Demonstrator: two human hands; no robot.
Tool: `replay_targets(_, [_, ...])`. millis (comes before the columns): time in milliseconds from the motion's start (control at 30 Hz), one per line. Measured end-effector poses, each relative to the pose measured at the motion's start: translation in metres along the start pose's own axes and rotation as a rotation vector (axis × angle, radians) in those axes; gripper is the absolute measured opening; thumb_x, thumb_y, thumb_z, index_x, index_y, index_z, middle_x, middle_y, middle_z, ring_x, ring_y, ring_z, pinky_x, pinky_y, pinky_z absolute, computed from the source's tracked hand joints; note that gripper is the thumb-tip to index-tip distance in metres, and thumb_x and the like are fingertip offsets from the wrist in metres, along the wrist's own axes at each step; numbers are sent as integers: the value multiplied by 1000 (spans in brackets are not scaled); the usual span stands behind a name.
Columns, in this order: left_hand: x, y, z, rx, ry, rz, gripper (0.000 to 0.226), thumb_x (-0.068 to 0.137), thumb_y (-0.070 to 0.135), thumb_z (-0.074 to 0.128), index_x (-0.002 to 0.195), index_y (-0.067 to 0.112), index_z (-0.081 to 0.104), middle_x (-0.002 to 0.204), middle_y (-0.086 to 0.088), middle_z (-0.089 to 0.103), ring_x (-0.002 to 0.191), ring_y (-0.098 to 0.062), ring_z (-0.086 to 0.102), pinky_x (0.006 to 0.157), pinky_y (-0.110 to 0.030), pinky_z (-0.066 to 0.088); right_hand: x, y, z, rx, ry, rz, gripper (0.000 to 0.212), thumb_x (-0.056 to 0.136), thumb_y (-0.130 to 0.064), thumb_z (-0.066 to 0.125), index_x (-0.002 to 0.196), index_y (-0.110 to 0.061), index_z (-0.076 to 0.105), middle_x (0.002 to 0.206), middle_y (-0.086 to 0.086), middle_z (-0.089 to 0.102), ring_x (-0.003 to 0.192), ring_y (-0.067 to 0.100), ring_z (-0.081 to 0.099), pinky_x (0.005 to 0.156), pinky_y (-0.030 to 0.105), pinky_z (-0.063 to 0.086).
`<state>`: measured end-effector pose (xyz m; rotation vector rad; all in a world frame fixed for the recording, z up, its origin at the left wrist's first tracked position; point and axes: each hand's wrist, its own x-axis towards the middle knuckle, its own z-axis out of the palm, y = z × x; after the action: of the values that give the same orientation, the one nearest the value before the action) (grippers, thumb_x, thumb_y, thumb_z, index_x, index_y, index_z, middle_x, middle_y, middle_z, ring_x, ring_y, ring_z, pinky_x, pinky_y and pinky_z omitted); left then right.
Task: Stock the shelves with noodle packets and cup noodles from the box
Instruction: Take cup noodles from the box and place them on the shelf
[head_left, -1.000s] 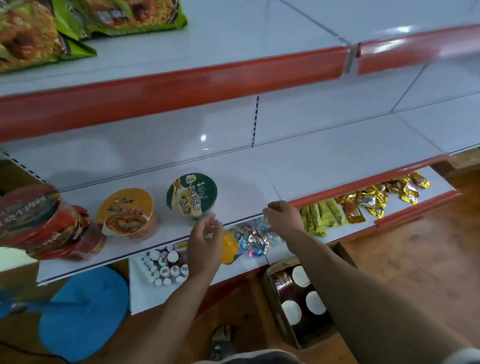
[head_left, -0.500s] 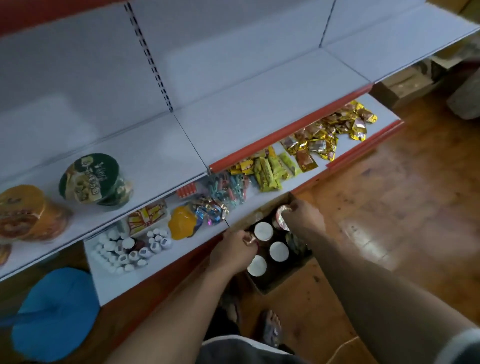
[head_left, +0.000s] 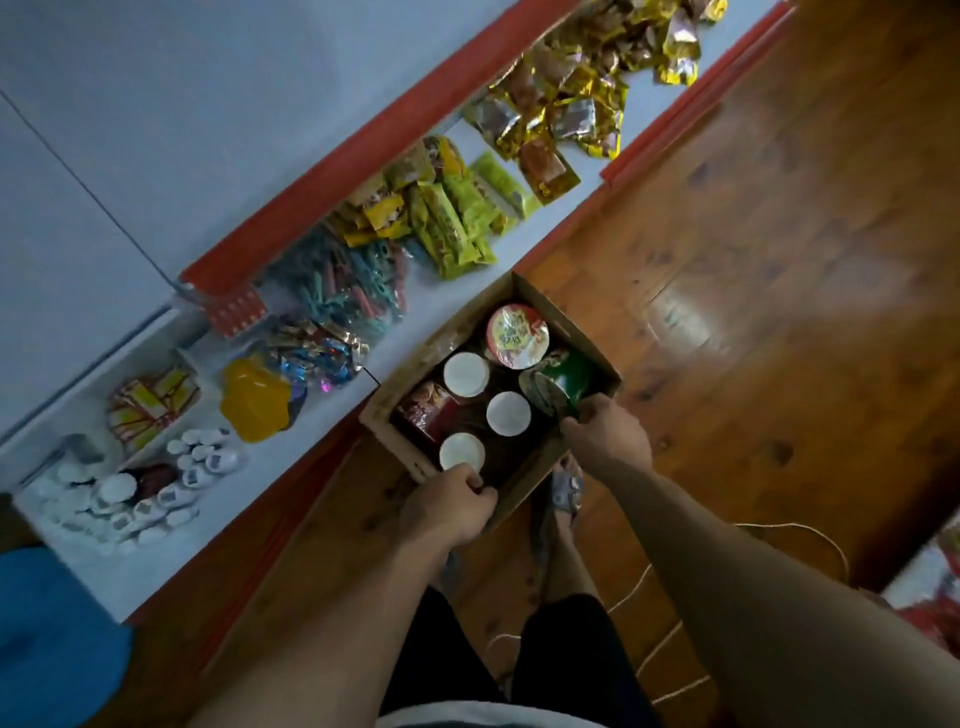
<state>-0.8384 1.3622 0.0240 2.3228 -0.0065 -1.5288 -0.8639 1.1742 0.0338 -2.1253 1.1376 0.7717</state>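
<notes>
A cardboard box sits on the wooden floor against the lowest shelf. Inside stand several cup noodles, three of them upside down with white bottoms showing, and one red-lidded cup at the far end. My right hand grips a green cup lying tilted at the box's right side. My left hand curls its fingers around the nearest white-bottomed cup at the box's near corner.
The lowest white shelf holds gold sachets, green packets, coloured clips, a yellow item and small white bottles. A blue round object lies lower left. My feet and a cord are on the floor below the box.
Both hands left the middle shelf and went down into the box. My view tilted down; the stocked cups on the shelf are out of sight. My right hand now holds the green cup.
</notes>
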Motion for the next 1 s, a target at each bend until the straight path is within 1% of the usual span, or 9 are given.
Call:
replay_targets(167, [81, 15, 28, -156, 10, -123, 19, 94, 45, 54, 105, 32, 62, 101, 8, 62, 95, -15, 59, 84, -33, 49, 82, 27, 25, 11, -92, 0, 40, 89, -33, 54, 126, -17, 54, 110, 6, 59, 92, 23, 57, 78, 33, 50])
replay_targets(300, [157, 48, 53, -325, 1, -152, 15, 94, 37, 58, 81, 31, 63, 97, 2, 67, 92, -18, 62, 94, -39, 50, 153, 48, 45, -7, -102, -52, 49, 88, -28, 55, 134, -13, 49, 125, 13, 52, 106, 30, 55, 79, 33, 44])
replay_targets(400, [205, 70, 69, -368, -8, -157, 9, 94, 36, 57, 99, 30, 62, 107, 1, 66, 104, -21, 61, 97, -39, 48, 191, 62, 61, -60, -82, -107, 56, 87, -25, 57, 140, -14, 44, 136, 12, 46, 119, 33, 49, 89, 39, 44])
replay_targets(533, [255, 87, 86, -408, -47, -177, 34, 97, 31, 53, 130, 23, 55, 111, 2, 55, 104, -18, 51, 89, -31, 41, 227, 80, 84, -152, -96, -120, 63, 90, -24, 56, 148, -19, 33, 157, 9, 25, 140, 34, 28, 106, 49, 39])
replay_targets(667, [295, 93, 94, -457, -2, -214, 22, 96, 22, 56, 118, 24, 52, 90, 8, 51, 95, -18, 49, 83, -27, 37, 248, 89, 107, -190, -86, -107, 73, 92, -28, 60, 153, -21, 22, 161, 10, 15, 144, 35, 21, 111, 48, 33])
replay_targets(767, [319, 91, 97, -471, 12, -247, 39, 92, 23, 57, 129, 14, 52, 111, -4, 61, 107, -26, 56, 81, -31, 42, 261, 90, 120, -182, -90, -105, 83, 91, -27, 64, 155, -24, 12, 163, 10, 6, 144, 36, 21, 111, 45, 33])
replay_targets(833, [333, 88, 101, -491, 11, -268, 45, 90, 23, 56, 135, 16, 49, 128, -9, 58, 116, -29, 54, 91, -37, 46, 270, 90, 127, -154, -90, -87, 86, 91, -26, 65, 156, -25, 8, 164, 9, 2, 144, 36, 22, 110, 45, 34])
replay_targets(900, [343, 88, 103, -528, 4, -270, 50, 89, 19, 54, 139, 20, 46, 133, -6, 55, 119, -28, 51, 100, -40, 46, 277, 90, 133, -112, -79, -62, 87, 92, -24, 65, 156, -27, 6, 164, 7, 1, 143, 36, 22, 107, 45, 38])
replay_targets(1000, [352, 90, 105, -581, 19, -248, 55, 87, 11, 53, 140, 22, 47, 131, -3, 56, 118, -25, 51, 98, -37, 45, 281, 89, 140, -52, -33, -37, 83, 93, -17, 62, 156, -31, 9, 164, 6, 4, 142, 35, 24, 104, 44, 41])
